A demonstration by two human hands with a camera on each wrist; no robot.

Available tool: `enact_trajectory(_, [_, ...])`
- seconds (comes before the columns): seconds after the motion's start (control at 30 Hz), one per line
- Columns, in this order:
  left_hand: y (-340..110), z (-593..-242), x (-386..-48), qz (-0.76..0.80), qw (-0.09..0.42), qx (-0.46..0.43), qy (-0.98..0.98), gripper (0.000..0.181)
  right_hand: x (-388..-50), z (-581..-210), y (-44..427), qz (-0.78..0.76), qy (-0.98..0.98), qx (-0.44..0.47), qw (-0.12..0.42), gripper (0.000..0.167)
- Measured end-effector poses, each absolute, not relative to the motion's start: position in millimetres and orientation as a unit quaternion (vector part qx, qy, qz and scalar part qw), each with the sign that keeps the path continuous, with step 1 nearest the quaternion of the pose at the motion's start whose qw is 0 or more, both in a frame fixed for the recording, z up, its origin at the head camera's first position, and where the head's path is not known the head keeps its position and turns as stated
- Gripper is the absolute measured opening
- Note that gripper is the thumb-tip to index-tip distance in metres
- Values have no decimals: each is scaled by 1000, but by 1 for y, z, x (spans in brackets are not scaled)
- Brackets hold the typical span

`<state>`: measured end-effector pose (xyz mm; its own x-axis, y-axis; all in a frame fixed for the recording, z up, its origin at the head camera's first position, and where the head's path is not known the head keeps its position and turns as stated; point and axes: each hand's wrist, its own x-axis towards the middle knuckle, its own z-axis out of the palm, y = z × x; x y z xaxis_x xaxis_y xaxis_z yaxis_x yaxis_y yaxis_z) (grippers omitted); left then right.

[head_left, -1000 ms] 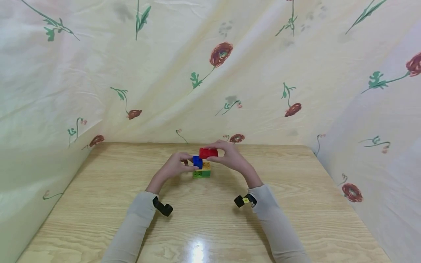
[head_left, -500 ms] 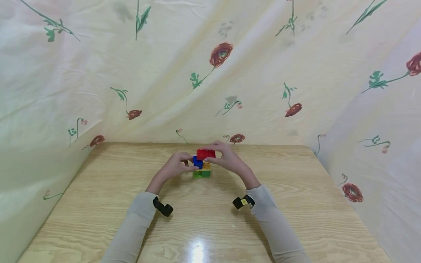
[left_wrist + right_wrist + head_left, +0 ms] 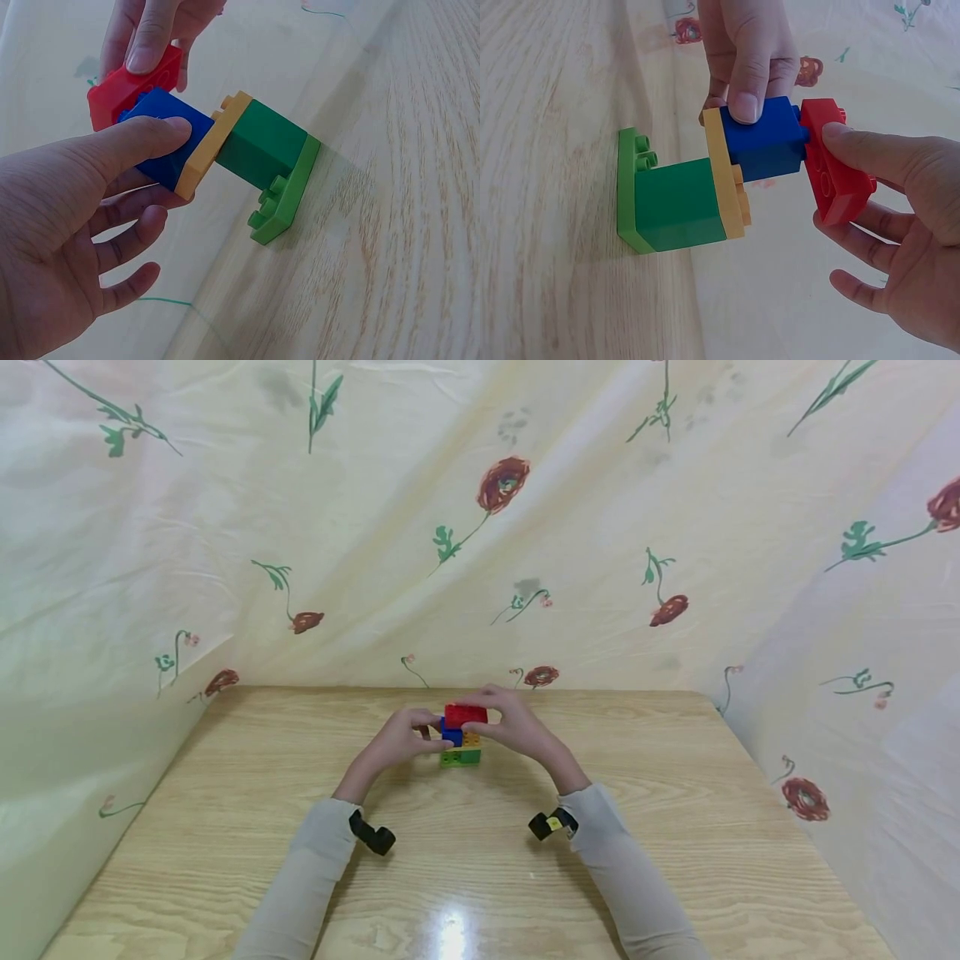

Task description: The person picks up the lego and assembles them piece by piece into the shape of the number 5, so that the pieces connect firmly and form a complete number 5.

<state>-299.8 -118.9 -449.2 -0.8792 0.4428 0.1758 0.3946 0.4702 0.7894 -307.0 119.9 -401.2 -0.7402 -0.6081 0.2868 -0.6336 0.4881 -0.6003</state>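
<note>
By the left hand, the blue block is pinched atop the yellow plate, dark green block and light green base, seemingly to steady them; over it, tilted, the red brick is gripped sidewise by the right hand, presumably leaving its underside free.

Legible text: none in any of the three views. One label-like item: a yellow patch on the black wrist camera strapped at the cuff of the right sleeve, seen in the head view above the right half of the worktop. A darker mark shows on the patch; too small to read.
</note>
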Motion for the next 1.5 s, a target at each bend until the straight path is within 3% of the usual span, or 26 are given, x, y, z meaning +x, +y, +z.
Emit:
enact_trajectory(0.6, [-119, -449, -299, 449, 24, 246, 858, 24, -305, -404, 114, 373, -858, 352, -3, 39])
enact_trajectory(1.5, [-119, -450, -299, 450, 13, 258, 855, 23, -303, -403, 112, 342, -866, 365, 20, 42])
